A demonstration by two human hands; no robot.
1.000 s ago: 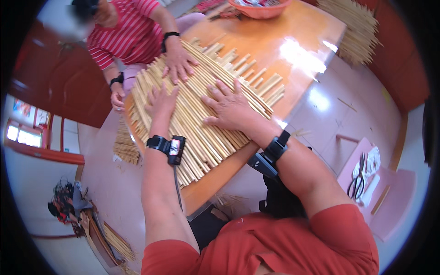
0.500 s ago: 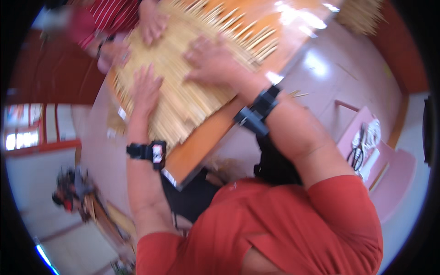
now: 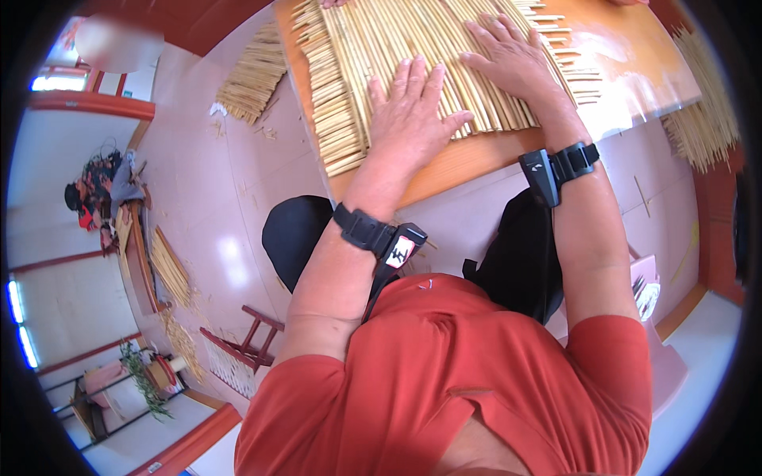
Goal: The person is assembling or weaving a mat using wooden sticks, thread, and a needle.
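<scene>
On the bench (image 3: 448, 172), by the edge nearest us, we've got a layer of pale sticks (image 3: 448, 47) side by side, with crosswise sticks (image 3: 332, 119) jutting out left and right. Our left hand (image 3: 409, 111) rests palm-down on the layer, fingers spread; our right hand (image 3: 516, 63) likewise, farther up, fingers spread. Another stick pile (image 3: 252, 75) sits on the floor, left of us.

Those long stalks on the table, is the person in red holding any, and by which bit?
Nothing is held: the left grip and right grip lie palm-down on the straw-coloured stalks, fingers spread, not closed around any.
</scene>
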